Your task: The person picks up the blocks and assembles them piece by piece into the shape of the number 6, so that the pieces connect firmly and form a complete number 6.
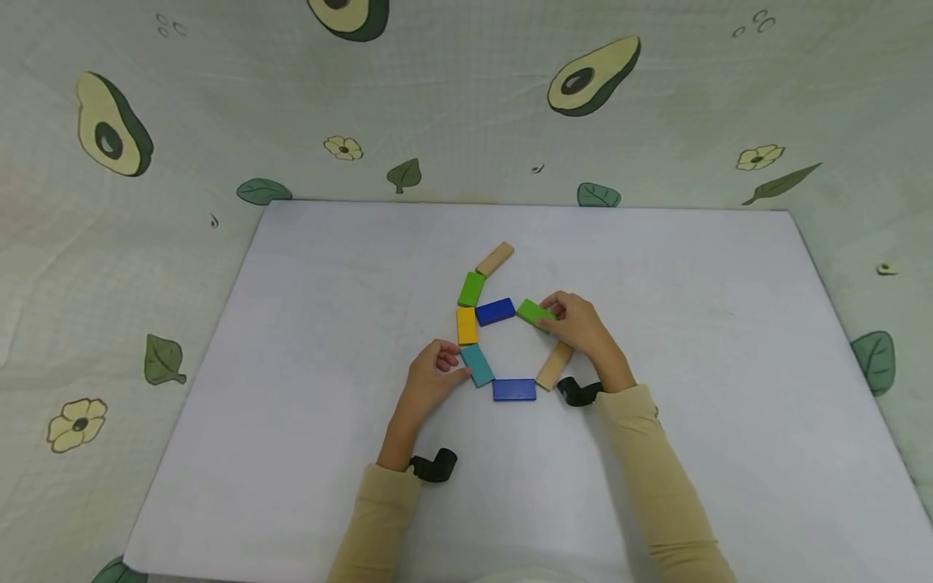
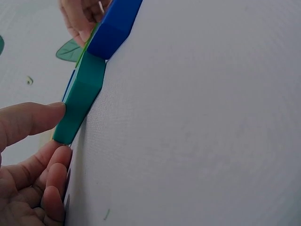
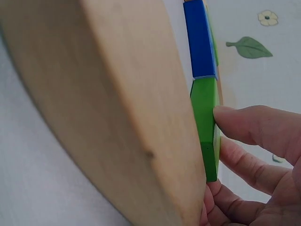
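Flat rectangular blocks form a 6-shaped outline on the white board. My left hand (image 1: 430, 379) holds the teal block (image 1: 477, 365) by its left side, thumb on it and fingertips at its upper end; the left wrist view shows the same teal block (image 2: 84, 94) up close. At the loop's upper right, my right hand (image 1: 579, 324) pinches a green block (image 1: 534, 313) between thumb and fingers, its far end by the dark blue block (image 1: 496, 312). In the right wrist view, the green block (image 3: 204, 117) lies past a large, near wooden block (image 3: 127, 103).
A yellow block (image 1: 467, 326), a second green block (image 1: 471, 288) and a plain wooden block (image 1: 495, 258) continue the curve upward. Along the bottom lie a lighter blue block (image 1: 514, 390) and another wooden block (image 1: 555, 366). Black wrist cameras (image 1: 435, 466) hang close to the board (image 1: 328, 283).
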Available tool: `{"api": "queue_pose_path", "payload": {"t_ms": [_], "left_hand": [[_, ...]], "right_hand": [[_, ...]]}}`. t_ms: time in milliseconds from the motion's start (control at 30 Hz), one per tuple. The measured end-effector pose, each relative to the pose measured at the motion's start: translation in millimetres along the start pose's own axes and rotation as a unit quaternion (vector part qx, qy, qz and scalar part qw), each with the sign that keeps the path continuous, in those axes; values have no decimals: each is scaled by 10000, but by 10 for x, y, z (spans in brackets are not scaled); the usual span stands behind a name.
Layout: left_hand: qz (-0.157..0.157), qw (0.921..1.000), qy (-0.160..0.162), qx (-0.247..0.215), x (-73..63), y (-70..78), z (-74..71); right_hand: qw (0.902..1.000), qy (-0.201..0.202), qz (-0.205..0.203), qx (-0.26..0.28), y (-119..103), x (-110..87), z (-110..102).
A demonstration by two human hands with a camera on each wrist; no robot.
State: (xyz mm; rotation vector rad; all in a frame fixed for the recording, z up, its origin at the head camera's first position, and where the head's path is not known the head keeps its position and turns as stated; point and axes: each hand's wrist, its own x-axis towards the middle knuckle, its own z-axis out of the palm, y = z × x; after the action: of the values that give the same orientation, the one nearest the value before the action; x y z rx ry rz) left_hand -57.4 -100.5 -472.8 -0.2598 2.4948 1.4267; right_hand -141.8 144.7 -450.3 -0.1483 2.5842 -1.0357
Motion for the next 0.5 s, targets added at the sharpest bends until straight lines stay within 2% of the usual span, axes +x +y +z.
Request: {"api": "queue_pose_path", "payload": {"t_ms": [500], "left_hand": [[67,10000,5,-59,-4,-15,3]], "right_hand": [[9999,15,-101,-43,21,-9,9]]}}
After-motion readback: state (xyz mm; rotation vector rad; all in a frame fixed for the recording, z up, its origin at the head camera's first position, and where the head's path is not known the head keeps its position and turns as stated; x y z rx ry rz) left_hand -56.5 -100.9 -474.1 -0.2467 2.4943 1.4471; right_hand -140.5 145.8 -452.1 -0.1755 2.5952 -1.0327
